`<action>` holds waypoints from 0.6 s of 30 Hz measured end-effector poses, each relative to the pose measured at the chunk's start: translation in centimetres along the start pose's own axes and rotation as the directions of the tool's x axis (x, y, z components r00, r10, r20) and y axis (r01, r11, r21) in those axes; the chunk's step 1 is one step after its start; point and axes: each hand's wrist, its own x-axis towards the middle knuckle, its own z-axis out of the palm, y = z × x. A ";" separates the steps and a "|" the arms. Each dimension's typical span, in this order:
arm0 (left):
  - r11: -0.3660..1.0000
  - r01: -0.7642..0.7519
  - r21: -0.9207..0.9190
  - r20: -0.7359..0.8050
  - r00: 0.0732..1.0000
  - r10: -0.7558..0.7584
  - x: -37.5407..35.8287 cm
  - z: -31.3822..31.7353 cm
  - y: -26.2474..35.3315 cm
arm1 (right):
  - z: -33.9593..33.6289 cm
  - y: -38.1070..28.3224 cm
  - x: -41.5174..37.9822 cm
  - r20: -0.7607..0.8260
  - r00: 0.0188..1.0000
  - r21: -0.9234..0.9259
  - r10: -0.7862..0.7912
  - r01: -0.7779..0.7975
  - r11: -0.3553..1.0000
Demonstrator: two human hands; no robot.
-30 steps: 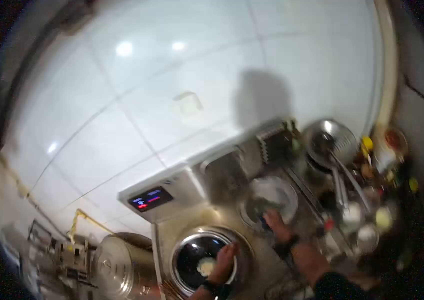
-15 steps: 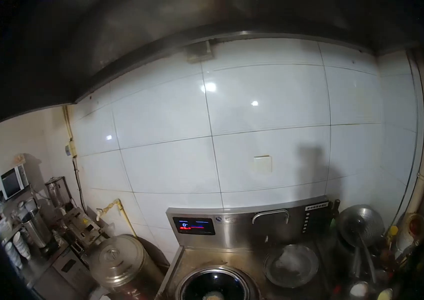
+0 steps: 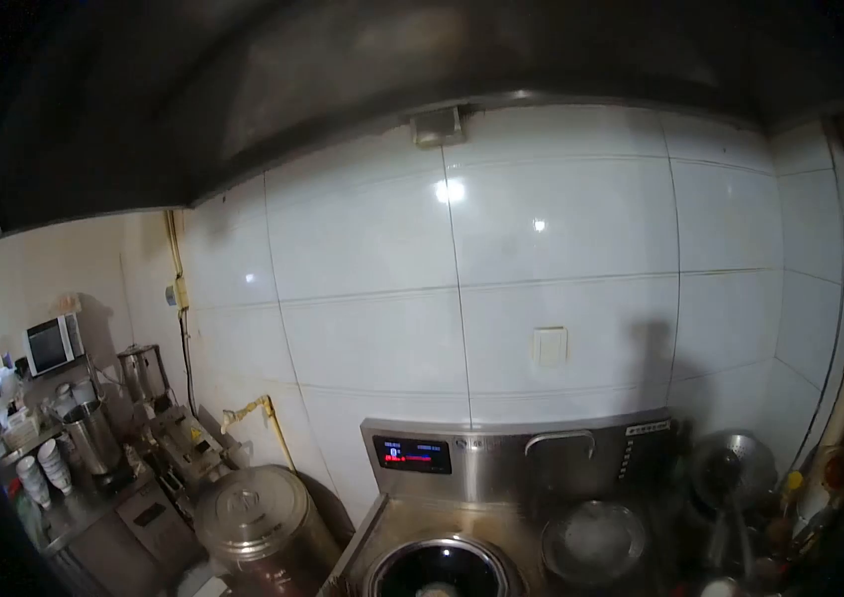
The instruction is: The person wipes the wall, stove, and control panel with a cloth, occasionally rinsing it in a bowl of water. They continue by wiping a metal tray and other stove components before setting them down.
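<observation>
Neither of my hands shows in the head view. At the bottom centre sits a dark round wok [image 3: 397,572] in a stainless steel cooker [image 3: 491,453], with something pale in it, cut off by the lower edge. A lit display [image 3: 412,455] is set in the cooker's back panel. Right of the wok, a round pan [image 3: 629,562] holds whitish, cloudy contents under a curved metal spout [image 3: 559,436].
A large lidded metal pot [image 3: 253,509] stands left of the cooker, below a yellow pipe [image 3: 275,428]. At the right are a metal strainer [image 3: 735,468] and several handled utensils. Farther left, a counter bears stacked cups [image 3: 54,468] and a tall metal container [image 3: 92,438].
The view has turned a little left and up, so the cooker, pot and wall appear shifted right and slightly lower. No object has visibly been moved.
</observation>
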 end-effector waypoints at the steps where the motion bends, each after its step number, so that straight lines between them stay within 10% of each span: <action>1: 1.000 -0.006 0.012 0.012 1.000 0.005 -0.4 0.3 -0.4 | 0.0 0.6 -0.4 -0.006 1.000 0.001 0.007 -0.007 1.000; 8: 0.978 -0.082 0.194 0.057 0.996 0.072 -2.8 2.0 -5.1 | -1.2 6.1 -3.5 0.016 1.000 -0.019 0.007 -0.006 1.000; 12: 0.901 -0.054 -0.430 -0.419 0.896 -0.146 -1.4 3.1 -4.6 | -0.3 1.4 -7.1 0.128 0.981 -0.214 -0.143 0.168 0.962; 15: 0.717 0.022 -0.696 -0.403 0.815 -0.416 -1.8 5.1 -2.6 | 2.3 1.4 -7.7 -0.021 0.996 -0.017 -0.082 0.082 0.997; 16: 0.946 0.129 -0.299 -0.471 0.842 -0.263 -1.5 5.7 -3.9 | 3.9 2.3 -7.0 -0.113 0.993 0.127 -0.016 0.030 0.991; 18: 0.966 0.208 0.153 -0.455 0.883 -0.118 -2.0 6.0 -4.8 | 4.6 3.1 -6.3 -0.185 0.980 0.262 0.072 -0.022 0.965</action>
